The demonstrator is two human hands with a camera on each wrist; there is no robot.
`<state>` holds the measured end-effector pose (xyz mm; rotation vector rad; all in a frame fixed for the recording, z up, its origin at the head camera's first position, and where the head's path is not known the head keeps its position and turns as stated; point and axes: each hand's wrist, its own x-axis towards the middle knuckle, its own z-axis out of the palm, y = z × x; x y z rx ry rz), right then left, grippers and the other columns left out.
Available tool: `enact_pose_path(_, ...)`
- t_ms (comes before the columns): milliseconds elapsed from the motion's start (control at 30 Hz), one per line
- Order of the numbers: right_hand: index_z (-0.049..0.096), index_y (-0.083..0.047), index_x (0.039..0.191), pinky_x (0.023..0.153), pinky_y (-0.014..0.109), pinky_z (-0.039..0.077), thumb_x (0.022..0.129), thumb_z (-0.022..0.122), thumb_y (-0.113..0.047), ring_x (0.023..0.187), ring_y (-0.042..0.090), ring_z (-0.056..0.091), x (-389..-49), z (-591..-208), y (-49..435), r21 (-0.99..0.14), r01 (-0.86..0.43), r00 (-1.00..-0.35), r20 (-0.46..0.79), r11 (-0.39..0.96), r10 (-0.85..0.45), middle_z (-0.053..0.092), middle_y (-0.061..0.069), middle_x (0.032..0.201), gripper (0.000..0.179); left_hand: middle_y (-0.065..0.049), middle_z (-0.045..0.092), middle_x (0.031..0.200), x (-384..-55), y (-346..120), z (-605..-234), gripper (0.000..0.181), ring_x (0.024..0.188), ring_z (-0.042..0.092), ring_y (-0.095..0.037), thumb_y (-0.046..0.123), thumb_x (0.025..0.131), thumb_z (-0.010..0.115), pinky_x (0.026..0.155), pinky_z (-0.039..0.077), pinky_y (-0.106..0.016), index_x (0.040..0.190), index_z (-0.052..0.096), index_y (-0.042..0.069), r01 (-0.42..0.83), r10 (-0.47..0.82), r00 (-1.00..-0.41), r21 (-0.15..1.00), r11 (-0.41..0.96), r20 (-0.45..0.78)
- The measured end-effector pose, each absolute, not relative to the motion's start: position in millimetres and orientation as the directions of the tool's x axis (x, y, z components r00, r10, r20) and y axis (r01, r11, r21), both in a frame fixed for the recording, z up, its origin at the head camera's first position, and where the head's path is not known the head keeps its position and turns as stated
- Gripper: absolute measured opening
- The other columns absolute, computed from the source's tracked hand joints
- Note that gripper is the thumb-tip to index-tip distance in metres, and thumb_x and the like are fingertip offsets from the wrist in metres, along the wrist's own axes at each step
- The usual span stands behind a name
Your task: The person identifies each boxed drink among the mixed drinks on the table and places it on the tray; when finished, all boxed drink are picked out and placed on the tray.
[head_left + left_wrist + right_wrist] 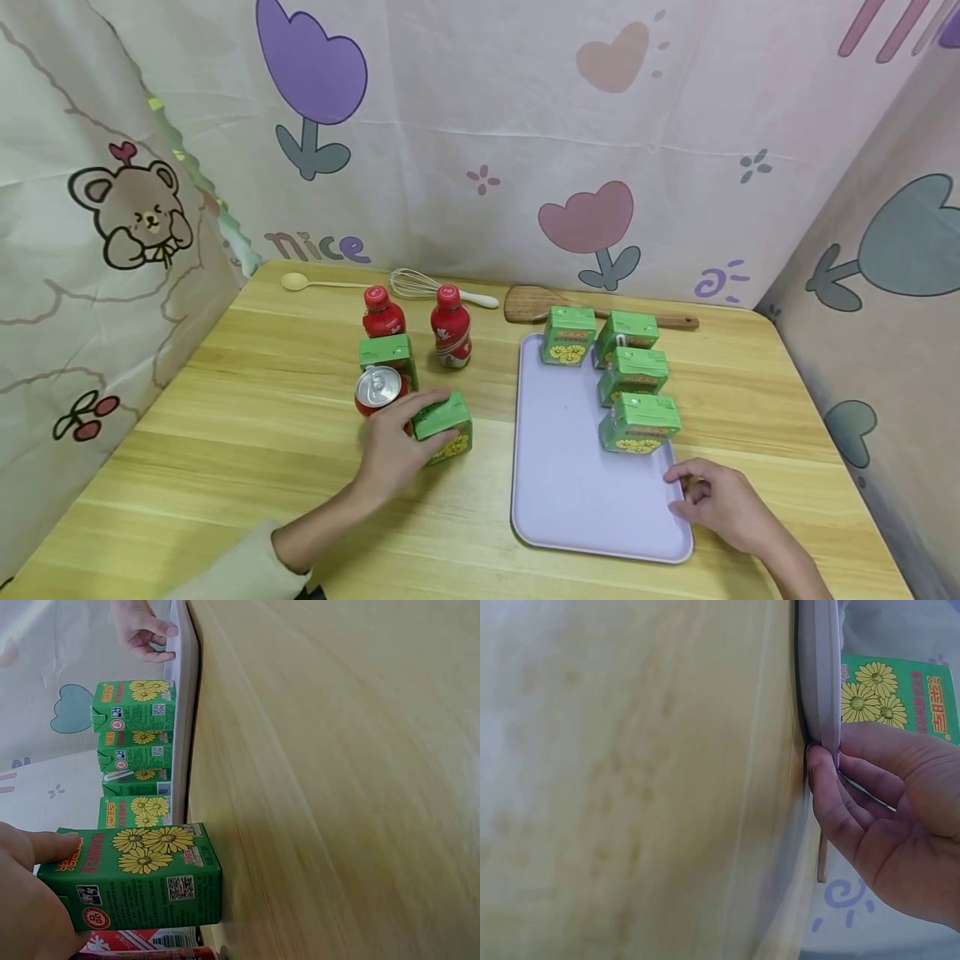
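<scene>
A green carton (pixel 444 412) is held upright by the left grip (pixel 393 450), thumb and fingers closed on its sides, to the left of a lilac tray (pixel 570 500) on the counter (pixel 247 417). The tray's right rim is pinched between thumb and fingers by the right grip (pixel 723 504). Four matching cartons (pixel 641 412) are set toward the tray's far and right edges. Beside the left grip, a red can (pixel 378 387) is seen, with another carton (pixel 386 350) and two red bottles (pixel 452 327) behind.
</scene>
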<state>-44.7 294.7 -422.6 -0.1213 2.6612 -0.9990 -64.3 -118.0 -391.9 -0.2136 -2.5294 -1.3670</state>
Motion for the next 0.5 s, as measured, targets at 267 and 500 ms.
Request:
enact_pose_path(267, 0.065, -0.003, 0.101, 0.053, 0.02, 0.044, 0.072, 0.078, -0.001, 0.062, 0.002, 0.049, -45, -422, 294, -0.653, 0.046, -0.95, -0.262, 0.756, -0.168, 0.062, 0.005, 0.089, 0.031, 0.0, 0.07, 0.113, -65, -117, -389, 0.045, 0.105, 0.063, -0.014, 0.011, 0.066, 0.086, 0.085, 0.053, -0.029, 0.109, 0.071, 0.015, 0.22, -0.01, -0.965, 0.827, 0.517, 0.263)
enact_pose_path(500, 0.065, -0.003, 0.1, 0.052, 0.02, 0.044, 0.072, 0.078, 0.0, 0.061, 0.002, 0.049, -45, -421, 294, -0.653, 0.045, -0.951, -0.26, 0.756, -0.168, 0.062, 0.005, 0.088, 0.031, 0.004, 0.07, 0.112, -68, -114, -379, 0.045, 0.107, 0.062, -0.013, 0.014, 0.066, 0.086, 0.086, 0.05, -0.026, 0.108, 0.072, 0.019, 0.181, -0.019, -0.975, 0.848, 0.499, 0.219)
